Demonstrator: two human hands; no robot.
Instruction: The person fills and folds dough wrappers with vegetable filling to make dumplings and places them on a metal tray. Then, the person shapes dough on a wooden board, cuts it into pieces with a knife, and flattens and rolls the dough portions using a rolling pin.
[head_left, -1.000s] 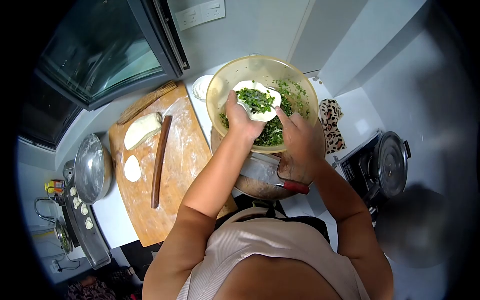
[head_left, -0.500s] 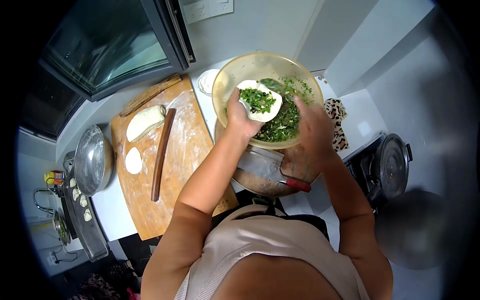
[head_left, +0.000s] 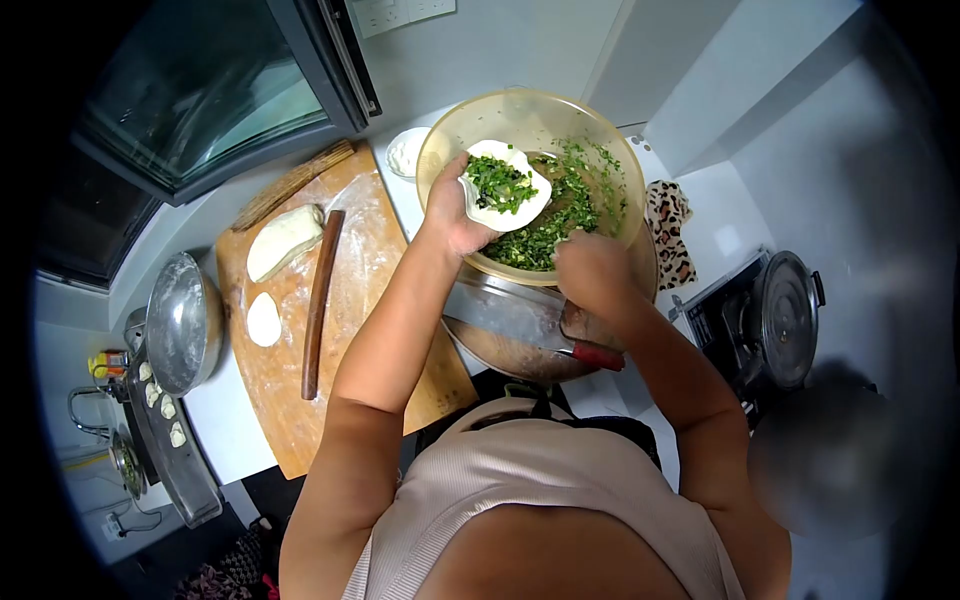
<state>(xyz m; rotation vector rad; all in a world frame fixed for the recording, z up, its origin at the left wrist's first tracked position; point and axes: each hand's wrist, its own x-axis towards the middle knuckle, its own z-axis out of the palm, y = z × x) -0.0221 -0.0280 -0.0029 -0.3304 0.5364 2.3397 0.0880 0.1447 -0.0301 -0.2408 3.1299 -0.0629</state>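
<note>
My left hand (head_left: 452, 212) holds a round dough wrapper (head_left: 535, 203) over the left part of a large yellowish bowl (head_left: 437, 140). Chopped green filling (head_left: 500, 186) lies on the wrapper. More chopped greens (head_left: 575, 205) are in the bowl below. At the bowl's lower right rim is my right hand (head_left: 597, 272), its fingers curled together; what they hold, if anything, is hidden. A cleaver (head_left: 505, 312) with a red handle (head_left: 598, 357) lies on a round board just below the bowl.
On the floured wooden board (head_left: 375, 270) at left are a dough lump (head_left: 284, 243), a flat wrapper (head_left: 264, 320) and a rolling pin (head_left: 322, 300). A metal bowl (head_left: 183, 322) and a tray (head_left: 187, 470) with several dumplings stand further left. A lidded pot (head_left: 785, 318) is at right.
My left hand has moved slightly left with the filled wrapper. My right hand has moved away from the wrapper, down to the bowl's lower right rim, and its fingers have curled in.
</note>
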